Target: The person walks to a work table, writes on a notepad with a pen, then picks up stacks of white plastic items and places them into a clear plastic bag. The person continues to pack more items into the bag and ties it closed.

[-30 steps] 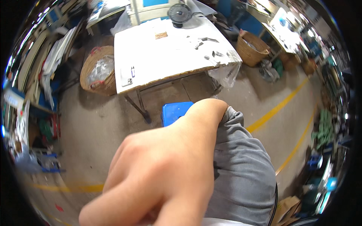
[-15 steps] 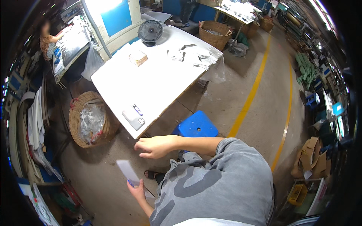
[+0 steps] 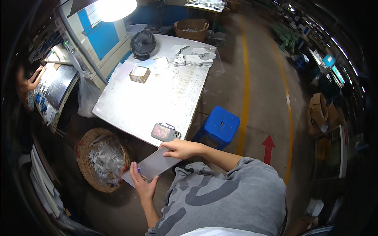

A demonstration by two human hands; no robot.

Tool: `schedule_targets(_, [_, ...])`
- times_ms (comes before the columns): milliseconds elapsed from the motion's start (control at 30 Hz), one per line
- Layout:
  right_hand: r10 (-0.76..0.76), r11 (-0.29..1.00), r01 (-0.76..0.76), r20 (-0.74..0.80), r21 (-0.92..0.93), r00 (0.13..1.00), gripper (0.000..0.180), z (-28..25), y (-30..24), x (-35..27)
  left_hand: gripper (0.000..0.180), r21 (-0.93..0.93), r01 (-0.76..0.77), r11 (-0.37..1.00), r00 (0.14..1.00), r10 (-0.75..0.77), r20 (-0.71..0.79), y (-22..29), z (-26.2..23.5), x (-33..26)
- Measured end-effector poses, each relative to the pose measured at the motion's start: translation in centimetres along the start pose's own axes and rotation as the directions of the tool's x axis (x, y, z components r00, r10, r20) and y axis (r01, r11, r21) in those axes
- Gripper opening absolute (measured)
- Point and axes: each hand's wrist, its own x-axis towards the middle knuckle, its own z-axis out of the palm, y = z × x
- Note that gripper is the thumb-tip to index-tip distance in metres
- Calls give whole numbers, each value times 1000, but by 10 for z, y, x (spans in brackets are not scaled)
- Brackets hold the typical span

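A flat, pale grey rectangular sheet (image 3: pixel 156 164) is held slantwise between my two hands, in front of the white table's near corner. My left hand (image 3: pixel 144 186) grips its lower left part, thumb and fingers spread across it. A small blue object (image 3: pixel 138 170), too little to name, shows by those fingers. My right hand (image 3: pixel 179 150) is closed on the sheet's upper right end. Just beyond it, on the white table (image 3: pixel 134 110), lie a phone (image 3: pixel 162 133) in a dark case and a thin dark tool (image 3: pixel 167 126) I cannot make out.
A wicker basket (image 3: pixel 80 157) of scraps stands left of the table; a blue stool (image 3: pixel 222 122) stands to its right. Farther back on the table are a black fan (image 3: pixel 143 44), a small box (image 3: pixel 140 74) and stacked grey cut pieces (image 3: pixel 199 59). A person (image 3: pixel 29 88) works far left.
My right hand, bare before, has taken hold of the sheet. My left hand has brought the sheet up nearer the table corner. The whole view has swung, shifting the table and baskets.
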Motion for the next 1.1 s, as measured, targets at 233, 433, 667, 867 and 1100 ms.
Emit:
schedule_targets(233, [96, 990, -34, -485, 135, 869, 21, -48, -30, 67, 60, -303, 104, 947, 982, -147, -121, -95, 11, 118])
schedule_targets(433, [-25, 993, 81, -533, 82, 846, 19, -81, -79, 157, 44, -831, 553, 57, 819, -222, 530, -80, -33, 216])
schedule_targets(667, [-84, 996, 79, -518, -31, 852, 18, -136, -92, 230, 22, -909, 332, -251, 926, -98, 365, -68, -57, 362])
schedule_targets(867, [-537, 793, 137, -575, -594, 618, 34, -184, -202, 341, 12, -990, -8, -141, 980, -198, 20, -61, -138, 505])
schedule_targets(1100, [-962, 199, 2, -194, -980, 190, 31, -260, -331, 511, 18, -960, -232, -160, 971, 14, -237, -48, -228, 675])
